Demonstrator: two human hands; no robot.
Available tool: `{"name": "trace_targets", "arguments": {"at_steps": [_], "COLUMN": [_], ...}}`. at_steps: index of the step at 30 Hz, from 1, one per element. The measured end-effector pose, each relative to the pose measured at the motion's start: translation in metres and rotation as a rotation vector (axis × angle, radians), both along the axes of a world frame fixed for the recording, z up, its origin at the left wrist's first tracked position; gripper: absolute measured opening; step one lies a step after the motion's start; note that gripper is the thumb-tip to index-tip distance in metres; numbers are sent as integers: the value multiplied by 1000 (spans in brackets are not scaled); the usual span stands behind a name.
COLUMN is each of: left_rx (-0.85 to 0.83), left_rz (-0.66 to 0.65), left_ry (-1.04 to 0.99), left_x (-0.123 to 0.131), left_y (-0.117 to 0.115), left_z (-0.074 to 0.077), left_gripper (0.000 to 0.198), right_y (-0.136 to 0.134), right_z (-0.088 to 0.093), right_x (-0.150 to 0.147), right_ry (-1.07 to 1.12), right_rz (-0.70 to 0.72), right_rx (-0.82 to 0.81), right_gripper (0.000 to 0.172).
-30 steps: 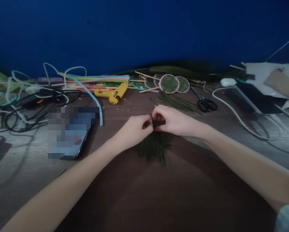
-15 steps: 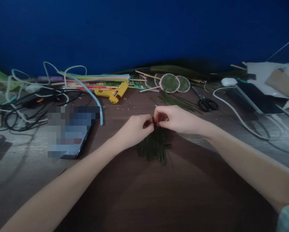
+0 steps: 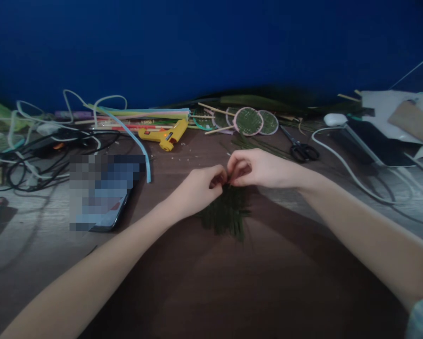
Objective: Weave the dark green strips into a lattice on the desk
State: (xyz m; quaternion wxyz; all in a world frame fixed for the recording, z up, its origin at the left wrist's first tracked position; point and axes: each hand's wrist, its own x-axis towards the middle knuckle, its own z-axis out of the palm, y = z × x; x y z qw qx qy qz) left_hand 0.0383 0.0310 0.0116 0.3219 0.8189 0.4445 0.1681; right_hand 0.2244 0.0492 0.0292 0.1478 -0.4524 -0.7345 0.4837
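Centre of frame, on dark brown wooden table [image 3: 197,292]: fan-shaped bundle of thin dark green leaf strips [image 3: 227,216], top end pinched by left hand [image 3: 199,188] and right hand [image 3: 259,168], fingertips closed together on it; risk, strips likely splaying loose if either pinch slackens.

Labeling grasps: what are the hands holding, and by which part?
Left hand and right hand both pinch the green leaf-strip bundle at its far end; the rest lies on the table.
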Motion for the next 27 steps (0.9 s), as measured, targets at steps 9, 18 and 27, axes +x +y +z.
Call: {"name": "trace_targets", "arguments": {"at_steps": [9, 18, 27], "left_rx": [-9, 45, -50], "left_rz": [-15, -45, -19], "left_ry": [-38, 27, -104], "left_x": [0, 0, -1], "left_y": [0, 1, 1], "left_z": [-1, -2, -9], "left_gripper": [19, 25, 27], "right_y": [-2, 0, -4], "right_z": [7, 3, -2], "right_x": [-5, -2, -5], "right_ry": [1, -123, -319], "right_rz": [-106, -70, -42], "right_rx": [-94, -24, 135], "right_gripper": [11, 10, 4]}}
